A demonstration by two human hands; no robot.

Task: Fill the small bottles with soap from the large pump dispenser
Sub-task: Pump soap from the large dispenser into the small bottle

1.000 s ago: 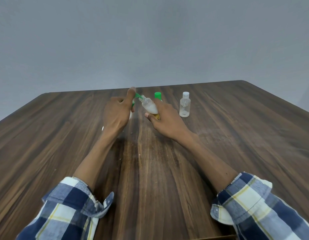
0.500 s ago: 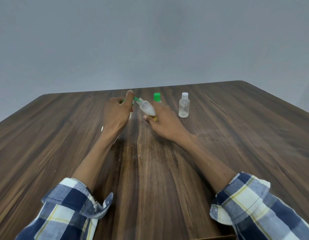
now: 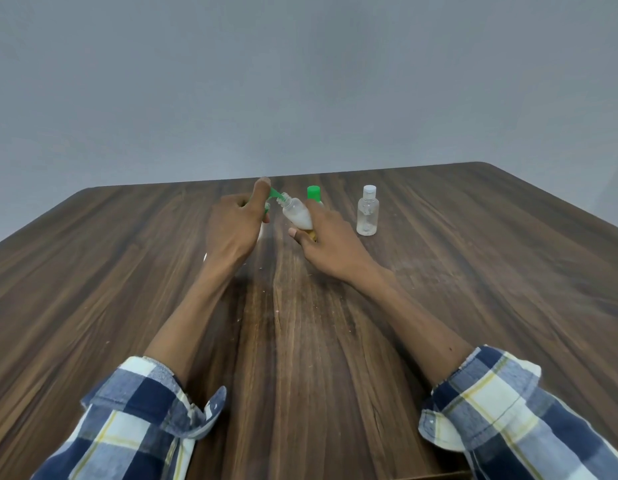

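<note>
My left hand [image 3: 233,225] wraps the large pump dispenser, which it hides almost wholly; only the green spout [image 3: 275,193] and a sliver of white body [image 3: 261,233] show, with my thumb on the pump top. My right hand [image 3: 326,239] grips a small clear bottle [image 3: 296,213], tilted left so its open neck meets the spout. White soap fills its lower part. A second small clear bottle [image 3: 367,211] with a white cap stands upright to the right, nearly empty.
A bottle with a green cap [image 3: 313,194] stands behind my right hand, mostly hidden. All of this is on a dark wooden table [image 3: 127,289], whose far edge lies just behind the bottles. A plain grey wall rises beyond.
Both hands with the dispenser and the tilted bottle have stayed in the same pose; the small shift in their place in the picture looks like head movement. The soap level shows no clear change.
</note>
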